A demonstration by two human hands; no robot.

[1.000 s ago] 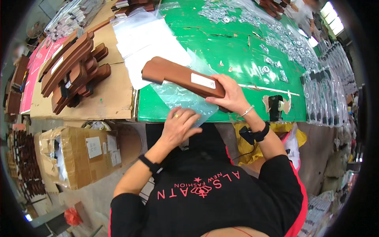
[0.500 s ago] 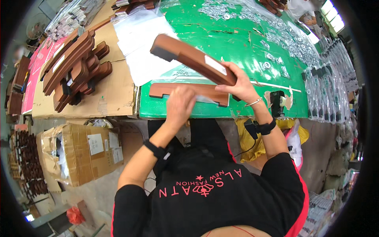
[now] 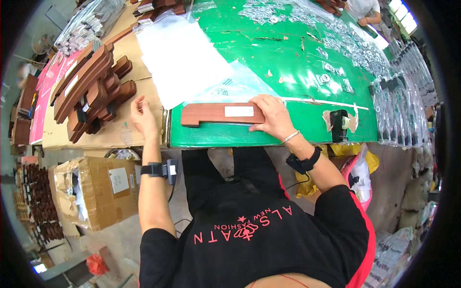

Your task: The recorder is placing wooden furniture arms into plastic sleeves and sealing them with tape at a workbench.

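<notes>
One wooden bar [image 3: 206, 114], label [image 3: 239, 111] already on, lies uncovered by desk's [image 3: 216, 138] near edge, plastic sheet [image 3: 245, 82] just beyond; right hand's [image 3: 271, 116] grip clasps right end; left hand [image 3: 145, 121] empty, grip slack, near remaining pile [image 3: 93, 93]

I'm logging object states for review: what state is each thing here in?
Right hand: gripping the brown piece's right end
Left hand: holding nothing, fingers slightly curled
Brown piece: on the green table, label up
Brown stack: piled unevenly
White sheets: spread flat
Cardboard box: taped, torn at left
</notes>
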